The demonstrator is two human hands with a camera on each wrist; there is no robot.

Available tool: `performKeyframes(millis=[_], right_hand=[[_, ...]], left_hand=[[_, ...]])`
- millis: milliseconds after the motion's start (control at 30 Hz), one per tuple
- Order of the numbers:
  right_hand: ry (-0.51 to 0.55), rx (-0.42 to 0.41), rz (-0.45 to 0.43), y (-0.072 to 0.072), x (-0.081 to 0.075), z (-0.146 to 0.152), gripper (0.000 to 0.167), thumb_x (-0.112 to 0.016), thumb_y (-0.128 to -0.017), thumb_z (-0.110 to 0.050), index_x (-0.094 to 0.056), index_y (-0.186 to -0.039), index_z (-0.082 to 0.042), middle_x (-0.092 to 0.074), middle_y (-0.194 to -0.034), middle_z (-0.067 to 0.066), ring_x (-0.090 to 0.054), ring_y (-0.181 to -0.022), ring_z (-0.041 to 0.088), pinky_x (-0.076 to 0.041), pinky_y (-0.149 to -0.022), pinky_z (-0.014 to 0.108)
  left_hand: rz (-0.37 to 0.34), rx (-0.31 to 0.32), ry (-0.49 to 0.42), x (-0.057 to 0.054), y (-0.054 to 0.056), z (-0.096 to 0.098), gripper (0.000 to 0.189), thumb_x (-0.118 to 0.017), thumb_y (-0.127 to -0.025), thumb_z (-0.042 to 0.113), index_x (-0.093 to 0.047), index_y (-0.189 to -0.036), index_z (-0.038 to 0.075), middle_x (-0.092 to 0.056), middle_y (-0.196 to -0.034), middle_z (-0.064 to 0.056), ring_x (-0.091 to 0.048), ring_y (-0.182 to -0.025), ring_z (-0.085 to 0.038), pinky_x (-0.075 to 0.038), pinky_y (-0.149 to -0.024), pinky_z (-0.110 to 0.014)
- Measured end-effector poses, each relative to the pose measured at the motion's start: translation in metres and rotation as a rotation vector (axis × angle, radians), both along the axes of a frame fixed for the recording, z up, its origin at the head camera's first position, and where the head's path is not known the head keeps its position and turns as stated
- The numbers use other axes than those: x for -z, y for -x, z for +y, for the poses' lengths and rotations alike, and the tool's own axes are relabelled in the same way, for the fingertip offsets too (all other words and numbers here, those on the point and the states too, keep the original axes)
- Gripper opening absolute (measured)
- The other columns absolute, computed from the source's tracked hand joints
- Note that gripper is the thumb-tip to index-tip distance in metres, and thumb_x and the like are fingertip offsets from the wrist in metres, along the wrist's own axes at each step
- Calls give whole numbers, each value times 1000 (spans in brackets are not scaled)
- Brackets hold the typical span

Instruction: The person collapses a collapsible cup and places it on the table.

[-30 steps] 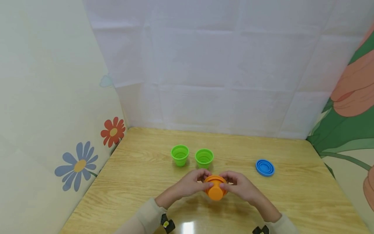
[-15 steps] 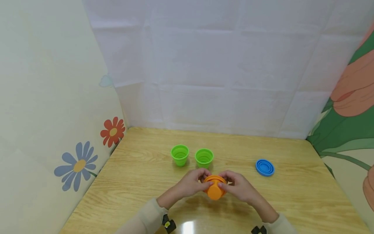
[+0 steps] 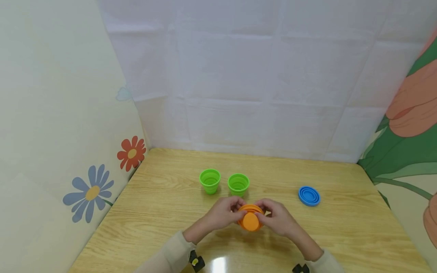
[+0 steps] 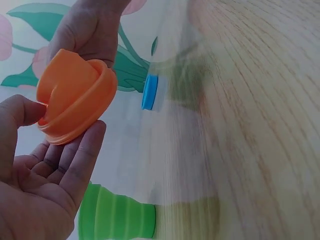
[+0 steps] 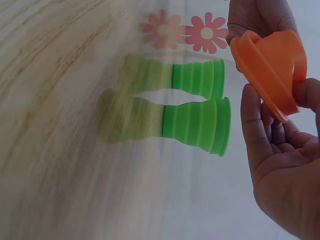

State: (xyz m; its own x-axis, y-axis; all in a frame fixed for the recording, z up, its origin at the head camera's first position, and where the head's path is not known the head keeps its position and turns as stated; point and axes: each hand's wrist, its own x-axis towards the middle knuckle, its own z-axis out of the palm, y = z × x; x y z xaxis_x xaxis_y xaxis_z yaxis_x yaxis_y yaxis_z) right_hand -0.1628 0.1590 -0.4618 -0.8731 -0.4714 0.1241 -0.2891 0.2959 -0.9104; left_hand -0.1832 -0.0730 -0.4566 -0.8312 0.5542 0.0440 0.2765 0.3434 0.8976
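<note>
Between the two hands, raised off the table, is an orange collapsible cup [image 3: 251, 222], its round base turned toward the head camera. My left hand [image 3: 224, 214] pinches its left side, thumb on the outer wall and fingers under the rim. On the opposite side my right hand [image 3: 277, 218] pinches it the same way. Both wrist views show the orange cup [image 4: 75, 97] partly folded, its wall dented in by the thumbs. Just beyond the hands stand two green collapsible cups, the left one [image 3: 209, 182] and the right one [image 3: 238, 184], both upright and extended.
A blue collapsible cup [image 3: 309, 196], folded flat, lies to the right on the wooden table [image 3: 157, 174]. A white cloth [image 3: 225, 83] hangs behind the table. Flower-printed sheets [image 3: 41, 132] stand at both sides.
The orange cup's base has tilted up and sunk closer to its rim, showing as a fuller circle. Both hands keep their grip and have barely shifted.
</note>
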Motion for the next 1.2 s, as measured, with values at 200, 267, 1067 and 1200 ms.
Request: performKeyframes(millis=[200, 267, 1067, 1200], right_hand=[[-32, 37, 36, 0, 0, 1, 22, -65, -98, -7, -66, -118, 2, -69, -98, 8, -60, -85, 8, -59, -68, 21], [-34, 54, 50, 0, 1, 1, 23, -65, -99, -9, -66, -119, 1, -70, -99, 8, -60, -86, 8, -59, -67, 22], [109, 27, 56, 0, 4, 5, 28, -63, -100, -8, -62, -126, 3, -66, -106, 18, -59, -91, 10, -62, -71, 30], [109, 28, 72, 1, 4, 6, 28, -64, -100, -8, -62, -126, 2, -67, -106, 18, -60, -91, 10, -62, -69, 31]], left_hand=[[-84, 30, -22, -1, 1, -2, 27, -71, -96, 25, -67, -114, 5, -67, -95, 0, -62, -85, -14, -57, -67, -26], [-92, 34, -16, -1, 2, -3, 31, -73, -95, 27, -66, -116, 6, -67, -96, 1, -62, -87, -15, -56, -67, -25], [-124, -8, -162, 4, 3, -3, 29, -69, -98, 18, -65, -119, -1, -67, -99, -7, -62, -87, -15, -60, -73, -29], [-67, -24, -133, 3, 3, -4, 30, -70, -97, 20, -67, -120, 1, -68, -99, -6, -61, -90, -15, -56, -73, -24]])
